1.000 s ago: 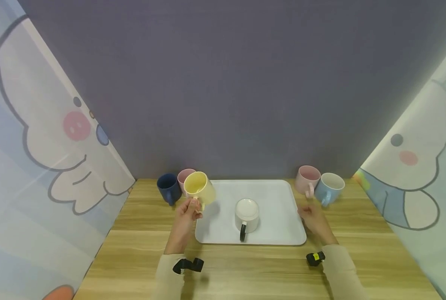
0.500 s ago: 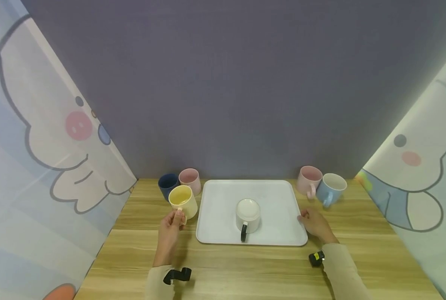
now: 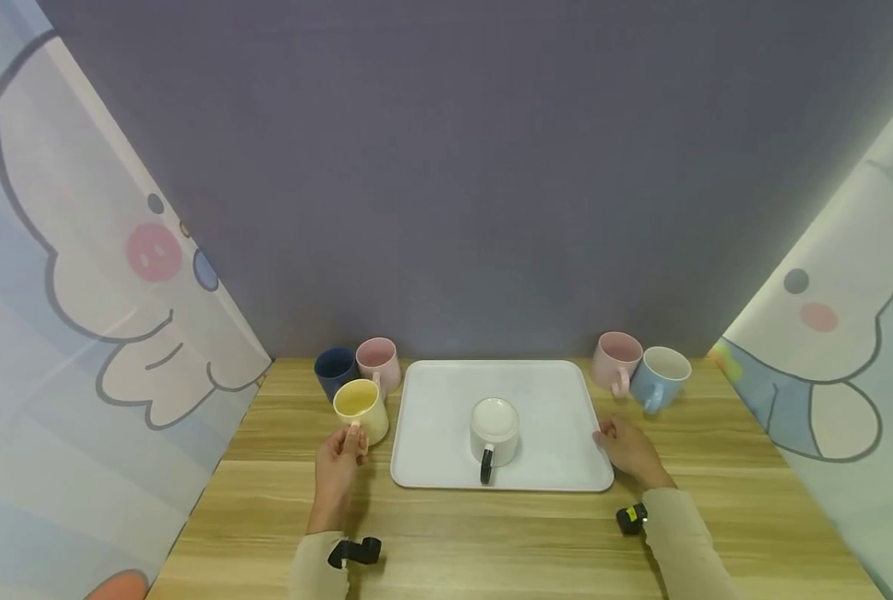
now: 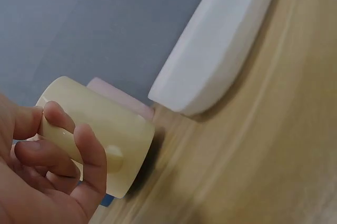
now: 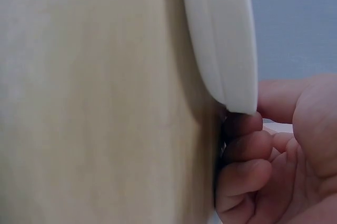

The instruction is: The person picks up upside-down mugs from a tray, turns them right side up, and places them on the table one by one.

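Note:
My left hand (image 3: pixel 334 468) pinches the handle of a yellow mug (image 3: pixel 372 417) just left of the tray. Close up in the left wrist view, thumb and fingers close round the handle of the upright yellow mug (image 4: pixel 100 121), its base at or just above the table; any contact cannot be made out. The white tray (image 3: pixel 433 467) carries an upside-down white mug (image 3: pixel 495 421) with a black handle. At the tray's right edge my right hand (image 3: pixel 630 450) grips the rim. In the right wrist view, the thumb lies on one side of the tray (image 5: pixel 226 40), curled fingers on the other.
Behind the yellow mug stand a dark blue mug (image 3: pixel 332 379) and a pink mug (image 3: pixel 379 358). Another pink mug (image 3: pixel 615 360) and a light blue mug (image 3: pixel 658 387) stand right of the tray. A grey wall (image 3: pixel 491 208) rises behind the wooden table (image 3: pixel 491 542).
My left hand has carried the yellow mug leftward and down, off the tray's left edge to the table beside it. My right hand has closed in on the tray's right rim.

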### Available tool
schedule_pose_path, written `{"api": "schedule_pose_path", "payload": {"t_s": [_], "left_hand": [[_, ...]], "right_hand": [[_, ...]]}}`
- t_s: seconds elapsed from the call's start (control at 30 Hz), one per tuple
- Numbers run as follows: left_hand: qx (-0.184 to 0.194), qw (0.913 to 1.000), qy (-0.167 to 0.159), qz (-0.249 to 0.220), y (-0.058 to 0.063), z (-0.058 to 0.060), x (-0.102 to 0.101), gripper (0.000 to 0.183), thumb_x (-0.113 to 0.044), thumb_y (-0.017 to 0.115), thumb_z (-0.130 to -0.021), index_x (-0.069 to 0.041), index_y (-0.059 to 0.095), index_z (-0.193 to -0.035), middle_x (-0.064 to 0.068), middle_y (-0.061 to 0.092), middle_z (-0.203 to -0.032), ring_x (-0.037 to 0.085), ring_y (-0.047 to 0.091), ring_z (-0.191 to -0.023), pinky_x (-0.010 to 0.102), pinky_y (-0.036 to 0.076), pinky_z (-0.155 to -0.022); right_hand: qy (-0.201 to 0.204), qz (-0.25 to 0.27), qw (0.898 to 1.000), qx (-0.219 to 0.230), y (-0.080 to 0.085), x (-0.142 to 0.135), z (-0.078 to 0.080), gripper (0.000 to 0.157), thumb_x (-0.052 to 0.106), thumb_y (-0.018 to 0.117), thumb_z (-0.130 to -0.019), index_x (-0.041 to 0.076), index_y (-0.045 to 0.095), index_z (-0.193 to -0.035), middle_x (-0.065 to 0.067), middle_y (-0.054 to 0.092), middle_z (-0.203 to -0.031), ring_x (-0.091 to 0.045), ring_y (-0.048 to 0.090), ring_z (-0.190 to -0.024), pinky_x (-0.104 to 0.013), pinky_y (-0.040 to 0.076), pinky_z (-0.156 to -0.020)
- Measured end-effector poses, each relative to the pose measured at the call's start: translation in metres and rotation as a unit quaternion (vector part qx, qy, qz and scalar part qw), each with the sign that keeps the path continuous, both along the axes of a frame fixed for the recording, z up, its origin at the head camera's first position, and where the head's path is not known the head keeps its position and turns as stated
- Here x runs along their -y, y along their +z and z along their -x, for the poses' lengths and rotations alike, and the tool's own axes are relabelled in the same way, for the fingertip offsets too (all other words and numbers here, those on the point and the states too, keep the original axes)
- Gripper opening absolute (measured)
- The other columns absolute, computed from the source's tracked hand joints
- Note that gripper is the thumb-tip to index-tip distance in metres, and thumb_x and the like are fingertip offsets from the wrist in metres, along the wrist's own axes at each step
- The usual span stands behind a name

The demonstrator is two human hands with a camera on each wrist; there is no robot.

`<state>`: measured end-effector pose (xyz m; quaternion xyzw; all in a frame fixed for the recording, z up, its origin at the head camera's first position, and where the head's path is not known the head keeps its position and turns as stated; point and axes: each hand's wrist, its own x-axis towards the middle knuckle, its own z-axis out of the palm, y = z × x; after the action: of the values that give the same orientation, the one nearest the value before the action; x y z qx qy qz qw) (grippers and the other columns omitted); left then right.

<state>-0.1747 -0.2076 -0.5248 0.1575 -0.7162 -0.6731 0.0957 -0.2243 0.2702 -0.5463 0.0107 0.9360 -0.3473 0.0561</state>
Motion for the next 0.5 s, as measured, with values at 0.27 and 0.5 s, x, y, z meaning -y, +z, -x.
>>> {"api": "schedule_pose_path", "payload": {"t_s": [0.27, 0.5], "left_hand": [[0.005, 0.9999, 0.006, 0.009, -0.0094, -0.0001, 0.0014, 0.034, -0.021, 0.05, -0.109, 0.009, 0.063, -0.1, -0.001, 0.059, -0.081, 0.007, 0.055, -0.076, 0.025, 0.055, -0.069], [0.002, 0.9999, 0.016, 0.006, -0.0097, -0.0005, -0.0021, 0.034, -0.021, 0.052, -0.108, 0.011, 0.063, -0.101, -0.001, 0.06, -0.079, 0.007, 0.056, -0.075, 0.024, 0.056, -0.069]], "right_hand": [[-0.003, 0.001, 1.0, 0.004, 0.0015, 0.0007, -0.0003, 0.02, 0.018, 0.056, -0.099, -0.002, 0.056, -0.105, -0.009, 0.057, -0.086, -0.024, 0.055, -0.081, -0.032, 0.041, -0.067], [-0.004, 0.003, 1.0, 0.004, 0.0012, 0.001, -0.0008, 0.017, 0.017, 0.056, -0.099, 0.0, 0.055, -0.102, -0.008, 0.055, -0.085, -0.023, 0.053, -0.08, -0.032, 0.04, -0.067]]}}
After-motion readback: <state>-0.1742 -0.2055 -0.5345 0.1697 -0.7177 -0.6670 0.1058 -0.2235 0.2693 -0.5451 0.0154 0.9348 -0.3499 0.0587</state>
